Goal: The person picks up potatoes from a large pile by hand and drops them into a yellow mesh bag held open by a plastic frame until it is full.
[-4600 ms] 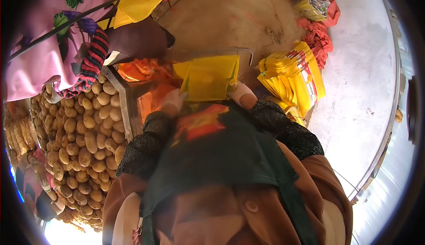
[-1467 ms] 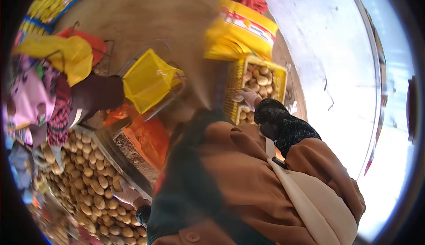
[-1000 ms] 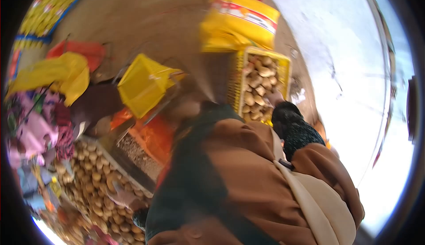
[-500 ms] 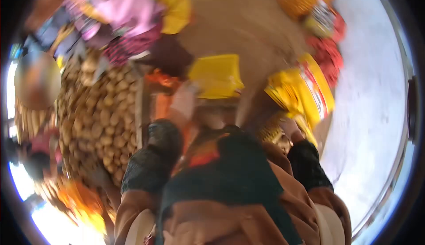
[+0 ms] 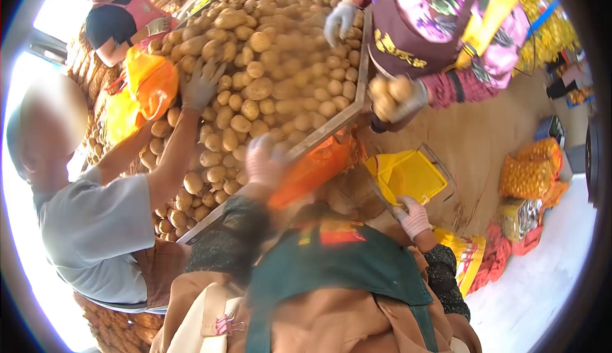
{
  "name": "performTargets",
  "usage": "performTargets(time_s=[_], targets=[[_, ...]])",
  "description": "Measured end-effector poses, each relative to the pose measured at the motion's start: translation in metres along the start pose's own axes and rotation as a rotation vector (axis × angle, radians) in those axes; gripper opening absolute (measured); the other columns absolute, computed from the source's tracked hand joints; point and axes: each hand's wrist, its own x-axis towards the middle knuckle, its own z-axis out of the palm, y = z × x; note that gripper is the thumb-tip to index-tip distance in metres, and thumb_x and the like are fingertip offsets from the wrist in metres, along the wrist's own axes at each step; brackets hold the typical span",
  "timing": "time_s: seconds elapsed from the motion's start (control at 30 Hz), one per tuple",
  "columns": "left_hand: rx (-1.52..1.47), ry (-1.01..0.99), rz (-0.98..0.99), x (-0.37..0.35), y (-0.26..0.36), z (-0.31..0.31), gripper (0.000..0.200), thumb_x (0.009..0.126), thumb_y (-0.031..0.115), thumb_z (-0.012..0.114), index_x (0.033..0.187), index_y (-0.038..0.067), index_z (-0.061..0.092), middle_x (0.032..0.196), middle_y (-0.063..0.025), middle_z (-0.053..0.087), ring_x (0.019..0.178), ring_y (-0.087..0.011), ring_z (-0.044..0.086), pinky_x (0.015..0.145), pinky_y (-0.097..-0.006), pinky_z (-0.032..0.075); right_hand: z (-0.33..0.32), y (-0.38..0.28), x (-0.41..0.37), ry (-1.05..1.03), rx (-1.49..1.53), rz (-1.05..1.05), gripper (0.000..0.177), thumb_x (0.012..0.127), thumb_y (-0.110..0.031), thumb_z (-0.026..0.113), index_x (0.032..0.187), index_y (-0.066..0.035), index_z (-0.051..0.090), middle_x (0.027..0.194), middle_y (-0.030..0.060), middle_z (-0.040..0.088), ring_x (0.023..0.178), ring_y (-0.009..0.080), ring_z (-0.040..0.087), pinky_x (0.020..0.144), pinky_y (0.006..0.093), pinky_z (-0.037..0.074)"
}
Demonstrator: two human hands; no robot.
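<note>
My left hand [image 5: 264, 162], in a pale glove and smeared by motion, is over the near edge of a wooden-rimmed bin [image 5: 328, 127] heaped with potatoes [image 5: 258, 88]. Whether it holds anything does not show. An orange bag [image 5: 312, 171] hangs just right of it, outside the rim. On the right, my right hand [image 5: 414, 218], gloved, has its fingers closed at the near edge of a yellow bag [image 5: 408, 174], which is spread open on a metal frame.
A person in grey [image 5: 95, 238] reaches over the potatoes at left, beside an orange-yellow bag [image 5: 150, 88]. Opposite, another person's gloved hand [image 5: 411, 101] holds potatoes. A third person [image 5: 121, 18] is at top left. Yellow packaging [image 5: 468, 254], red netting [image 5: 494, 257] and filled net sacks [image 5: 529, 168] lie right.
The view has swung left, showing more of the bin. The yellow bag, flat-looking before, now appears opened on the frame. My right hand has gone from the yellow packaging to this bag; my left is at the bin.
</note>
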Motion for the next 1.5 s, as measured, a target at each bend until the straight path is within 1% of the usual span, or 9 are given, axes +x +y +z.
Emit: performTargets(time_s=[0.4,0.9,1.03,1.13,1.23,1.3,1.37,1.43,1.5], targets=[[0.466,-0.126,-0.012,0.087,-0.05,-0.016,0.076,0.08,0.038,0.072,0.142,0.005,0.042,0.138,-0.018,0.049,0.123,-0.0366,0.05,0.101,-0.0511,0.04,0.08,-0.198,0.196,-0.085,-0.048,-0.616,0.051,0.086,-0.019,0.069,0.133,-0.004,0.054,0.13,0.022,0.058,0.123,0.0371,0.054,0.105,0.0404,0.043],[0.354,-0.429,0.086,0.136,0.008,-0.002,0.073,0.076,0.029,0.077,0.14,0.008,0.048,0.132,-0.0222,0.051,0.117,-0.0376,0.054,0.096,-0.0461,0.046,0.114,-0.255,0.286,0.007,-0.235,-0.219,0.072,0.074,-0.024,0.083,0.135,-0.005,0.048,0.139,0.0225,0.049,0.125,0.0395,0.05,0.106,0.0403,0.044],[0.038,-0.064,0.112,0.125,0.006,-0.009,0.068,0.08,0.026,0.078,0.137,0.006,0.05,0.125,-0.0187,0.058,0.111,-0.033,0.059,0.094,-0.0416,0.049,0.108,-0.222,0.298,-0.128,0.44,-0.148,0.069,0.077,-0.018,0.082,0.134,-0.001,0.047,0.137,0.0192,0.052,0.121,0.0353,0.056,0.097,0.0403,0.051],[-1.109,-0.076,-0.465,0.113,0.017,-0.025,0.056,0.093,0.029,0.065,0.14,0.004,0.048,0.124,-0.0024,0.058,0.11,-0.0191,0.056,0.089,-0.0296,0.048,0.096,-0.197,0.296,-0.233,1.046,0.025,0.065,0.079,-0.005,0.078,0.135,-0.001,0.046,0.131,0.0136,0.056,0.118,0.03,0.058,0.091,0.0459,0.055],[-1.555,-0.223,-0.889,0.106,0.021,-0.038,0.055,0.093,0.042,0.056,0.137,0.009,0.05,0.127,-0.0117,0.059,0.104,-0.0262,0.06,0.086,-0.0393,0.052,0.088,-0.191,0.283,-0.328,1.248,0.028,0.057,0.085,-0.012,0.074,0.134,-0.003,0.047,0.133,0.0142,0.054,0.117,0.0316,0.058,0.094,0.0491,0.053],[-1.094,-0.31,-0.341,0.075,-0.041,0.017,0.058,0.093,0.048,0.053,0.135,0.009,0.051,0.125,-0.0126,0.059,0.104,-0.0286,0.059,0.084,-0.0424,0.051,0.087,-0.186,0.281,-0.55,1.477,-0.015,0.052,0.089,-0.02,0.07,0.133,-0.004,0.048,0.135,0.013,0.052,0.118,0.0328,0.058,0.096,0.0504,0.052],[-1.168,-0.343,-0.417,0.066,-0.034,0.019,0.06,0.093,0.051,0.051,0.135,0.008,0.052,0.124,-0.0131,0.059,0.102,-0.0297,0.059,0.082,-0.0447,0.052,0.083,-0.186,0.271,-0.722,1.642,0.046,0.047,0.092,-0.026,0.066,0.131,-0.005,0.05,0.134,0.0116,0.053,0.118,0.0335,0.058,0.097,0.0517,0.051],[-1.765,-0.295,-1.145,0.076,0.054,-0.023,0.06,0.094,0.053,0.051,0.135,0.009,0.052,0.122,-0.0131,0.059,0.1,-0.0295,0.059,0.079,-0.0461,0.052,0.062,-0.197,0.239,-0.826,1.743,0.226,0.043,0.094,-0.032,0.063,0.127,-0.006,0.052,0.131,0.01,0.055,0.119,0.0336,0.057,0.098,0.0529,0.05],[-1.76,-0.359,-1.107,0.06,0.053,-0.015,0.06,0.094,0.055,0.051,0.132,0.008,0.053,0.119,-0.0125,0.06,0.096,-0.0271,0.058,0.073,-0.0428,0.051,0.054,-0.199,0.221,-0.739,1.756,0.397,0.039,0.094,-0.031,0.065,0.124,-0.008,0.055,0.123,0.0099,0.06,0.117,0.0278,0.058,0.099,0.0473,0.05]])
